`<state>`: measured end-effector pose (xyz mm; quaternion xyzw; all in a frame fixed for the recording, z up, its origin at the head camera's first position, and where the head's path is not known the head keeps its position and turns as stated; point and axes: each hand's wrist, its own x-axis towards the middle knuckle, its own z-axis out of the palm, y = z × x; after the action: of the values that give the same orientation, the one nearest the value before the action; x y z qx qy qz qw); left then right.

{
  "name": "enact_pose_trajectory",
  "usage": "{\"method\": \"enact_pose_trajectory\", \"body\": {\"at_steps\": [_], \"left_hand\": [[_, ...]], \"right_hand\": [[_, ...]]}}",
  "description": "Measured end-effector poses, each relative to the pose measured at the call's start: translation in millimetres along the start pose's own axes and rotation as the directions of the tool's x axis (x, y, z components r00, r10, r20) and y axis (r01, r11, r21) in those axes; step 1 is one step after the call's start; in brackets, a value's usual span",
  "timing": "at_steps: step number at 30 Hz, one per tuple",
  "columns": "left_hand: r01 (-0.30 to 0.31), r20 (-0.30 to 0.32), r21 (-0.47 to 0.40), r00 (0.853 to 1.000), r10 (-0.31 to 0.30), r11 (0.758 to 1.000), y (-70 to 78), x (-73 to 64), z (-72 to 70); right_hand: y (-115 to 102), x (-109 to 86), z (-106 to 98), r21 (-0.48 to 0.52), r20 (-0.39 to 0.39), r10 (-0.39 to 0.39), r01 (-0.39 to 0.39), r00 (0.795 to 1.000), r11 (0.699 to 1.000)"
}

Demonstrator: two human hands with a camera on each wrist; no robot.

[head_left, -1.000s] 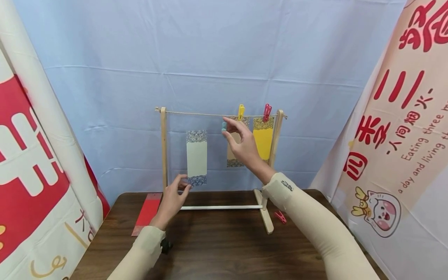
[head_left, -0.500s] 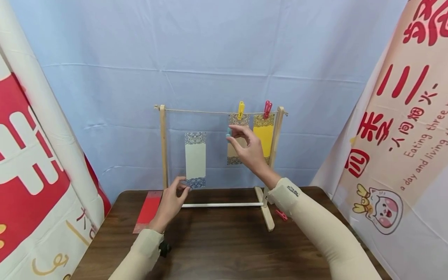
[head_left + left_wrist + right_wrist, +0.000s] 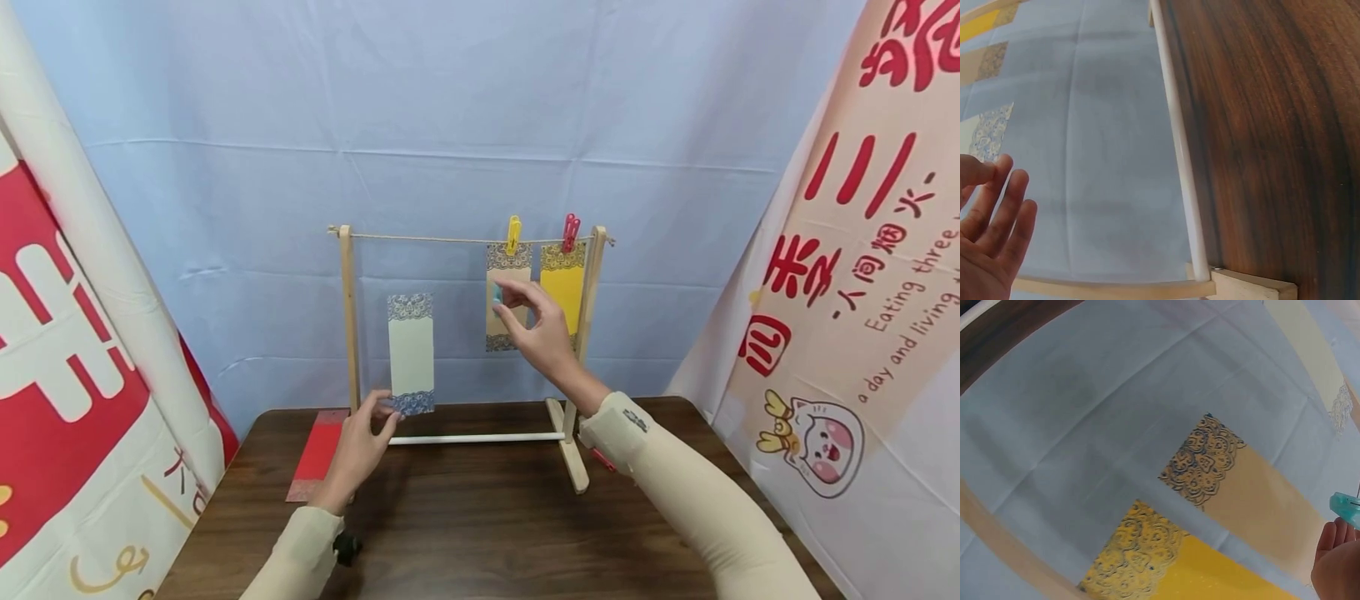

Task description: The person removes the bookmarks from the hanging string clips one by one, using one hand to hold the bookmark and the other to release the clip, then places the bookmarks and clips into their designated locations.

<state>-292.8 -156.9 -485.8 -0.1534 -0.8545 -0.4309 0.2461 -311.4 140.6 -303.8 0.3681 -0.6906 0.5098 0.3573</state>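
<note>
My left hand (image 3: 358, 450) pinches the lower left corner of a white paper card (image 3: 412, 354) with blue lace-patterned ends. The card stands upright in the air below the rope (image 3: 427, 238). In the left wrist view, thumb and forefinger meet at the card's patterned end (image 3: 991, 131); the other fingers are spread. Further right, my right hand (image 3: 546, 337) pinches a teal clothespin (image 3: 497, 297) between thumb and fingers. It is in front of a tan card (image 3: 510, 265). At the right edge of the right wrist view, the clothespin (image 3: 1345, 509) shows only partly.
A yellow clothespin (image 3: 513, 236) holds the tan card on the rope; a pink clothespin (image 3: 571, 233) holds a yellow card (image 3: 561, 292). Wooden posts (image 3: 349, 317) carry the rope. On the table (image 3: 465, 525) lie a red card (image 3: 318, 450) and a pink clothespin (image 3: 603, 460), partly behind my right sleeve.
My right hand has moved down and right with the teal clothespin, away from the rope. My left hand has lowered the white card slightly and shifted it left.
</note>
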Motion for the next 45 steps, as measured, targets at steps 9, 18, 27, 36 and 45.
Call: {"method": "enact_pose_trajectory", "body": {"at_steps": [9, 18, 27, 36, 45], "left_hand": [[0.004, 0.000, 0.006, 1.000, -0.004, 1.000, -2.9, -6.8, -2.3], [-0.030, -0.034, 0.006, 0.999, 0.030, 1.000, -7.2, -13.3, -4.3], [-0.046, -0.062, 0.037, 0.997, 0.048, 0.998, -9.6, -20.4, -7.5], [-0.025, -0.053, 0.046, 0.998, 0.027, 0.999, -14.7, -30.4, -15.4], [-0.008, -0.040, 0.081, 0.999, 0.011, 0.997, -12.9, -37.8, -24.1]], "right_hand": [[5.7, -17.0, -12.0, -0.040, -0.006, 0.028, -0.029, 1.000, 0.999], [10.5, -29.1, -19.8, -0.055, -0.015, 0.047, -0.047, 0.999, 0.997], [12.5, -41.8, -25.7, -0.053, -0.005, 0.098, -0.098, 0.995, 0.994], [15.2, -54.0, -33.4, -0.076, -0.001, 0.111, -0.111, 0.994, 0.991], [21.6, -67.7, -41.6, -0.058, -0.012, 0.129, -0.129, 0.992, 0.990]]}}
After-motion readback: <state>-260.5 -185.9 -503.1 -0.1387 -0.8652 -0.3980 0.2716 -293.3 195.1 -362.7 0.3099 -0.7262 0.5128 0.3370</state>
